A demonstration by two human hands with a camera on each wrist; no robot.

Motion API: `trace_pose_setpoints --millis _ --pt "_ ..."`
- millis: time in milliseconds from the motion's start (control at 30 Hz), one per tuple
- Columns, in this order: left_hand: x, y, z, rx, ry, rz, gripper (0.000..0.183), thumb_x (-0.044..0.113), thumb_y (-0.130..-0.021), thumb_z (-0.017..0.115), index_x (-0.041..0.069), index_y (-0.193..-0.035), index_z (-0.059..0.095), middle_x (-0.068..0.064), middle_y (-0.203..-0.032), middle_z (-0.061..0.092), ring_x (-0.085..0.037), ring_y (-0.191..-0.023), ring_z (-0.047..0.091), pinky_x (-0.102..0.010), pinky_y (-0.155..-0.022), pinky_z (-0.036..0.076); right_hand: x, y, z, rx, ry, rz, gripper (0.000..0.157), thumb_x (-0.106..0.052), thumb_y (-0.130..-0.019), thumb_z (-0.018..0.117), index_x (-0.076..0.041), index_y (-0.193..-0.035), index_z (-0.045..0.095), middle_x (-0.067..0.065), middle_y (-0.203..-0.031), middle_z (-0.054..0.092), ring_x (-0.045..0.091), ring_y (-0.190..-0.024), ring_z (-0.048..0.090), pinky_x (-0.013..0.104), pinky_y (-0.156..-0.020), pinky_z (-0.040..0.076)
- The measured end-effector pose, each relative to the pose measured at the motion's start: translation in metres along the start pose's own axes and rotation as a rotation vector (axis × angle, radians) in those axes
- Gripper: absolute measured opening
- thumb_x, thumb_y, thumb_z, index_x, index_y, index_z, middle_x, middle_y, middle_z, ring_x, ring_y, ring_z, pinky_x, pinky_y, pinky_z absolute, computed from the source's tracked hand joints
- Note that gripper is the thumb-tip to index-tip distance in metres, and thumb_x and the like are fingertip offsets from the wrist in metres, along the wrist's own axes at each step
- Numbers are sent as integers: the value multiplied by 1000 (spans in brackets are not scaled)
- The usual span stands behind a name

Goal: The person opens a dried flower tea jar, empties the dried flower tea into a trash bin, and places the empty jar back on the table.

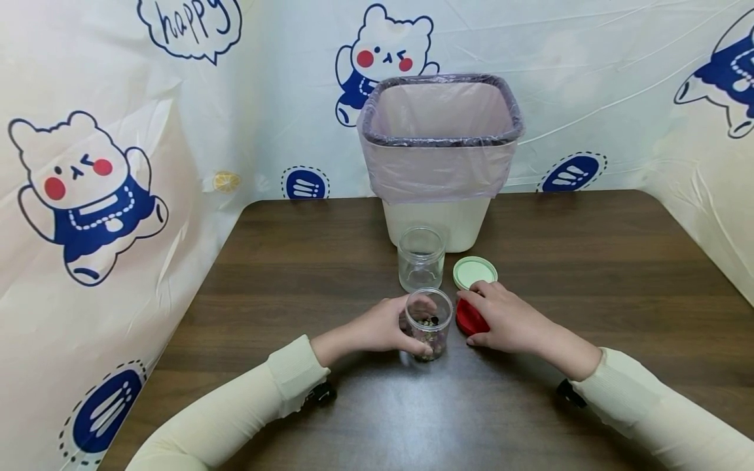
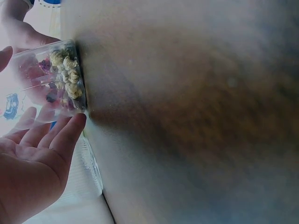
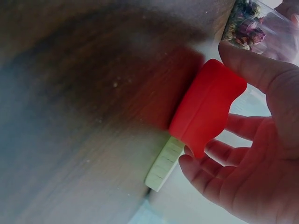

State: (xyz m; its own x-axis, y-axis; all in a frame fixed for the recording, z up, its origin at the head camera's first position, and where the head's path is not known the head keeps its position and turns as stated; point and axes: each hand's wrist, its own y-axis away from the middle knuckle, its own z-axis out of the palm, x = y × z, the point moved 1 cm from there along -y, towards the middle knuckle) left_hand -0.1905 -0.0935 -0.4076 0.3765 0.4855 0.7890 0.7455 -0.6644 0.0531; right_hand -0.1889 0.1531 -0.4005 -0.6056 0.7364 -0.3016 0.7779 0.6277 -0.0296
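My left hand (image 1: pixel 394 328) curls round a clear jar (image 1: pixel 440 337), thumb at the near side and fingers behind. Dried flower buds (image 2: pixel 70 77), pale yellow and dark pink, lie in the bottom of this uncovered jar. To its right, my right hand (image 1: pixel 511 320) is over a red object (image 3: pixel 208 105) with a wavy edge, thumb at one end and fingertips at the other. The palm hides part of this red piece in the head view. A pale green round lid (image 1: pixel 474 272) lies just beyond it on the table. Behind the held jar stands another clear jar (image 1: pixel 421 265).
A tall white bin (image 1: pixel 438 222) with a translucent bag folded over its rim stands at the back of the brown wooden table (image 1: pixel 294 261). Printed cloth (image 1: pixel 283 118) with cartoon bears hangs behind and along the sides.
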Motion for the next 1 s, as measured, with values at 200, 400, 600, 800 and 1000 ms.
trace_pose_setpoints --millis 200,400,600,800,1000 --pt "0 -1 0 -3 8 4 57 23 -74 86 19 -123 56 5 -121 63 -8 -102 59 -24 -83 48 0 0 0 8 23 -10 73 -31 -72 86 -1 -131 55 17 -118 52 34 -103 51 48 -85 49" --pt "0 -1 0 -5 3 10 58 24 -74 85 18 -124 56 4 -121 63 -4 -100 58 -24 -80 49 0 0 -1 -7 41 -7 76 -36 -73 85 -2 -133 54 17 -121 52 34 -104 51 50 -86 48" --pt "1 -1 -1 -10 8 6 59 24 -74 85 17 -125 56 5 -122 63 -5 -100 59 -24 -81 49 -1 0 -2 -18 55 -13 77 -38 -73 84 -2 -134 53 18 -122 52 35 -105 52 52 -86 48" --pt "-1 0 -1 -17 20 8 60 23 -75 85 16 -126 55 4 -123 63 -9 -105 59 -24 -82 49 -3 2 -6 -21 39 -3 78 -39 -74 84 -4 -136 52 21 -127 50 39 -111 50 56 -90 45" --pt "-4 1 -4 -23 24 12 62 24 -75 84 13 -128 54 4 -124 62 -10 -107 59 -24 -83 50 -4 3 -15 48 29 -24 72 -41 -79 79 -3 -134 53 21 -127 51 41 -113 49 58 -91 43"
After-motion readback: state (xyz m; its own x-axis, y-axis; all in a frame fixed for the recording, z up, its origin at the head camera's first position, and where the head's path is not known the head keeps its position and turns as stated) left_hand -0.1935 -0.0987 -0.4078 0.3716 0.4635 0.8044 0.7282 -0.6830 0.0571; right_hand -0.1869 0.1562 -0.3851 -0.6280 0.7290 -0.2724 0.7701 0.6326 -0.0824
